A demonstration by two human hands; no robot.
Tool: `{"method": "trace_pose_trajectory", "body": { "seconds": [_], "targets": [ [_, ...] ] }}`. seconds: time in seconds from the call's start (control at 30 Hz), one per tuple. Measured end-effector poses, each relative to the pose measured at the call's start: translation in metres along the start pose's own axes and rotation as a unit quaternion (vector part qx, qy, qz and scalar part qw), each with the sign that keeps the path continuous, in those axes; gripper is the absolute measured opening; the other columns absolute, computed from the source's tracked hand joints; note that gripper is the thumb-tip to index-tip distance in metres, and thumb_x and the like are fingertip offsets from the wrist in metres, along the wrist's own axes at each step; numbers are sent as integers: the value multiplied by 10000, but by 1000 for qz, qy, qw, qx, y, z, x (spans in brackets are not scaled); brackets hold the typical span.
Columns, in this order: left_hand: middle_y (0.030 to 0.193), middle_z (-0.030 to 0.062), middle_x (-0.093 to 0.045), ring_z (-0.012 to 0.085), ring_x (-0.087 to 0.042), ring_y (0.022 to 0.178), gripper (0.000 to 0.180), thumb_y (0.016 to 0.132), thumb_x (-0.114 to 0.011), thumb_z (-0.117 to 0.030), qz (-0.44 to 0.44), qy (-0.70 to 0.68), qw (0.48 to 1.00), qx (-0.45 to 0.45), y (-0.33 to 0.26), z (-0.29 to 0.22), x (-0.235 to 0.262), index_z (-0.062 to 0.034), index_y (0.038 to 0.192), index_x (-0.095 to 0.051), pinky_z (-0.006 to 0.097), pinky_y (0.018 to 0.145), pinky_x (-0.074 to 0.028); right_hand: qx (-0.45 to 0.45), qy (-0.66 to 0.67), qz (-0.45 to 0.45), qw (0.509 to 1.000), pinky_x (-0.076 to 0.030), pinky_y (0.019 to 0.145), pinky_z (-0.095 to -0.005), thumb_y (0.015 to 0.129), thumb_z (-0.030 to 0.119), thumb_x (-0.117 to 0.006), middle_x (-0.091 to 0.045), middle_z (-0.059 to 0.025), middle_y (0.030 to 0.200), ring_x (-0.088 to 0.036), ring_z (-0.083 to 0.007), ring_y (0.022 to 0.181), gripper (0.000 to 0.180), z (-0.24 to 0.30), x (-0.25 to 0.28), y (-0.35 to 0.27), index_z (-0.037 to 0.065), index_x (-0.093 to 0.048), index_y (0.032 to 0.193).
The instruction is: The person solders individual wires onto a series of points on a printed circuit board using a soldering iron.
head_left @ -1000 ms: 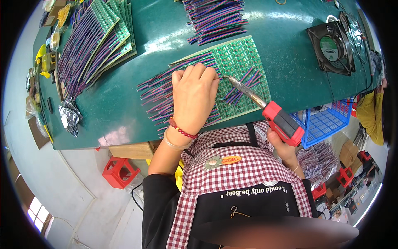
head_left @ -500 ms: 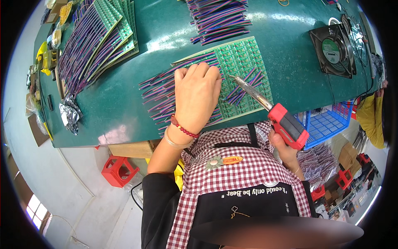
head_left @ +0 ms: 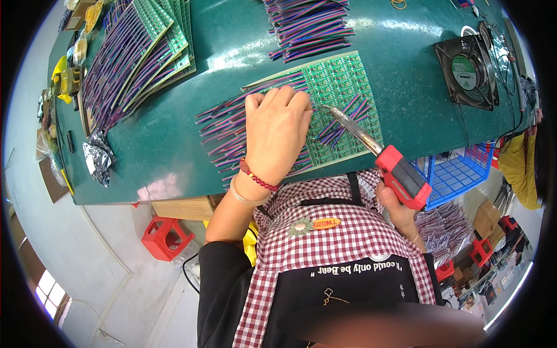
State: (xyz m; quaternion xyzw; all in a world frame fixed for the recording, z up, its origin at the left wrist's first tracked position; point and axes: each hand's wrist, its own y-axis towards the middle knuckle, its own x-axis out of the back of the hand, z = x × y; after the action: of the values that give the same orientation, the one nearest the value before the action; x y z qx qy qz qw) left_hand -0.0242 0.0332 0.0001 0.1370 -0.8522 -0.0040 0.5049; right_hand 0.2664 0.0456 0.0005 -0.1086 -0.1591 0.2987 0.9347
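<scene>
My left hand (head_left: 277, 124) is closed, fingers curled down over the left part of a green circuit board panel (head_left: 341, 72). What its fingertips pinch is hidden beneath them. In my right hand (head_left: 397, 210) is a soldering iron (head_left: 404, 177) with a red and black handle, its metal tip touching or just above the panel beside my left fingers. Rows of thin multicoloured wires (head_left: 223, 134) stick out from the panel's left side, partly under my left hand. A small loose heap of similar wires (head_left: 343, 123) lies on the panel near the iron's tip.
On the green table (head_left: 156, 133), wired board panels (head_left: 130, 69) are stacked at the far left, with crumpled foil (head_left: 98, 158) below them. A wire bundle (head_left: 310, 29) lies at the back. A black fan (head_left: 466, 72) stands at right, above a blue crate (head_left: 458, 177).
</scene>
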Motion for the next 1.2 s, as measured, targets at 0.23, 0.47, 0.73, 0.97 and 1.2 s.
{"method": "trace_pose_trajectory", "body": {
  "seconds": [0.23,0.47,0.73,0.97,1.2],
  "targets": [
    [741,24,-560,222,-564,770,130,780,-707,-109,4,6,1000,9,-1,-2,0,-100,755,-580,376,772,-359,23,-28,9,999,-467,657,-330,811,156,-711,-620,-93,911,-600,-218,766,275,5,0,3,23,-663,1047],
    [737,20,-553,217,-560,757,138,771,-717,-111,-9,20,1000,7,-2,-4,-2,-106,750,-580,380,779,-356,55,-61,32,996,-461,602,-317,794,139,-710,-614,-93,878,-591,-219,693,254,5,2,6,20,-671,1016],
    [738,18,-550,212,-551,745,143,767,-712,-104,-25,40,999,-3,-2,-4,-4,-110,745,-570,383,782,-355,-2,4,-9,1000,-487,645,-318,788,117,-722,-624,-102,894,-603,-201,739,268,4,1,-1,14,-671,1030],
    [735,21,-545,212,-551,745,145,766,-709,-100,-29,48,998,-2,-2,-4,-6,-108,744,-565,383,786,-357,58,-68,20,996,-465,603,-333,796,157,-723,-621,-97,881,-591,-230,676,279,5,1,5,22,-674,1035],
    [730,21,-539,209,-551,746,148,766,-705,-98,-33,49,998,-4,-3,-5,-5,-110,741,-559,384,793,-360,58,-45,-8,997,-459,589,-329,791,165,-724,-620,-91,865,-592,-220,674,281,6,0,4,21,-668,1026]
  ]
}}
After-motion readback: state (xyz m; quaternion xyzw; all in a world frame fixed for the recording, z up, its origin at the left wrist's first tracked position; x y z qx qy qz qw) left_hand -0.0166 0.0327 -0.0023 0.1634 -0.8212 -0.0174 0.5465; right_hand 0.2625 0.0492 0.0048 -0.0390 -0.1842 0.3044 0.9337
